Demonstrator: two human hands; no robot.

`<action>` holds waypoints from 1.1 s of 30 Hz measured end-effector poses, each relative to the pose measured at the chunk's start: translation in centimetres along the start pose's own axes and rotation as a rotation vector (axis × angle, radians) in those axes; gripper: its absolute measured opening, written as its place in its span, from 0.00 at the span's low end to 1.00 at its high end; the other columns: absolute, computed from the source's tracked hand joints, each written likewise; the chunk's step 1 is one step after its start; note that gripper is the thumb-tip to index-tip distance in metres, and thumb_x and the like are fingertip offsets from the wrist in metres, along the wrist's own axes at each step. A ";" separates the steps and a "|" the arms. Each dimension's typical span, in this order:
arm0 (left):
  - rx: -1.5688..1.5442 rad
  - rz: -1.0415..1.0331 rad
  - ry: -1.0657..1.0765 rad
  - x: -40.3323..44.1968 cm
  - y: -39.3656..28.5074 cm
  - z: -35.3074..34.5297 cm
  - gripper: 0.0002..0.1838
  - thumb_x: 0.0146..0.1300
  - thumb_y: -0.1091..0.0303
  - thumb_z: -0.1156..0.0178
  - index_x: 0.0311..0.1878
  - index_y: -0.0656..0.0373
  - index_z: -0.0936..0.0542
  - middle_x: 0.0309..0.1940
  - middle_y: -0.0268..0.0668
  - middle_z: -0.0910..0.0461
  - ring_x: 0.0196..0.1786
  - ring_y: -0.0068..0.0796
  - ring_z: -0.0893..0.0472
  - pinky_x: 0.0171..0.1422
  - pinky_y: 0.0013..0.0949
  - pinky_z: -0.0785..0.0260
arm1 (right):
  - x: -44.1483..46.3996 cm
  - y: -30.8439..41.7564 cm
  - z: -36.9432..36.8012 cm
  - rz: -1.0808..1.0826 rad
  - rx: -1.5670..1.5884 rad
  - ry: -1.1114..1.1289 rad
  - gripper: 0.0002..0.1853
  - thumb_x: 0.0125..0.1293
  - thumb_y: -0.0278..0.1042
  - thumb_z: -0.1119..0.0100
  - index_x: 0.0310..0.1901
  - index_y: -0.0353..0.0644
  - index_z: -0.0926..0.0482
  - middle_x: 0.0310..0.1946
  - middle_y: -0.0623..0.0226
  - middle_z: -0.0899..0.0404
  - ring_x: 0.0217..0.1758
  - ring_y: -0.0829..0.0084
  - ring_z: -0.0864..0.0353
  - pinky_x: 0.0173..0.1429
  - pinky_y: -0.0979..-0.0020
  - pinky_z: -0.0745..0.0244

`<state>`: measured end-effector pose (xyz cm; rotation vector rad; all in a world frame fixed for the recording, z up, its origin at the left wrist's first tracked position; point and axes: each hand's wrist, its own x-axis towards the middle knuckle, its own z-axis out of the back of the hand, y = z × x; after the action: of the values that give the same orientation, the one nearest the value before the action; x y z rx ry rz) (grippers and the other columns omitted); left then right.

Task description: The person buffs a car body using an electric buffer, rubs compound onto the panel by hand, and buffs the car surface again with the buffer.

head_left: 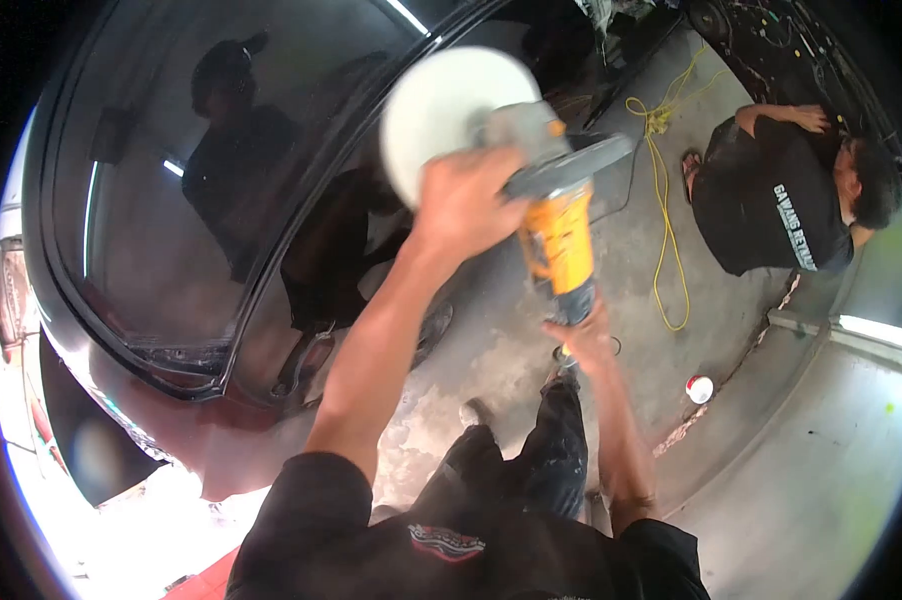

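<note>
A yellow and grey power polisher [561, 235] with a round white pad [451, 110] is held in both hands. My left hand [471, 195] is closed round the polisher's head, beside the pad. Lower down, my right hand [583, 328] grips the dark rear end of the tool's body. The pad's face is turned to the left, toward the glossy dark car [301, 215], and its outline is blurred. Whether the pad touches the car cannot be told.
A person in a black shirt [771, 205] crouches at the right by a dark vehicle part. A yellow cord [661, 190] lies on the concrete floor [491, 330]. Near a floor crack stands a small red and white container [699, 389].
</note>
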<state>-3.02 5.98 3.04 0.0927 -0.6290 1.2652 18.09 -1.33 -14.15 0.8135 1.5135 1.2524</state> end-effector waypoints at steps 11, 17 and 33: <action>0.126 0.094 0.161 -20.6 -6.0 13.1 0.14 0.37 0.78 0.30 0.19 0.58 0.29 0.17 0.37 0.29 0.18 0.38 0.29 0.22 0.39 0.38 | -15.2 -7.0 -10.4 -0.091 0.028 0.366 0.43 0.49 0.28 0.21 0.66 0.37 0.35 0.53 0.58 0.20 0.58 0.66 0.19 0.64 0.64 0.27; 0.131 0.008 0.378 -15.4 -3.1 4.9 0.09 0.43 0.72 0.31 0.25 0.55 0.24 0.20 0.35 0.25 0.20 0.38 0.23 0.25 0.39 0.31 | -15.8 -13.2 -13.9 -0.197 0.389 0.295 0.42 0.46 0.26 0.19 0.64 0.38 0.32 0.55 0.61 0.20 0.60 0.70 0.21 0.66 0.67 0.28; 0.152 -0.087 0.461 13.2 1.4 -21.4 0.12 0.50 0.64 0.30 0.39 0.54 0.17 0.34 0.43 0.15 0.37 0.50 0.15 0.43 0.49 0.22 | 11.5 -8.2 2.9 -0.381 0.709 -0.016 0.34 0.42 0.07 0.30 0.55 0.37 0.27 0.41 0.69 0.20 0.39 0.73 0.18 0.41 0.69 0.20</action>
<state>6.14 26.31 -8.62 -0.0461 -0.1307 1.1949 18.10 8.08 -25.03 0.9076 2.0149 0.4144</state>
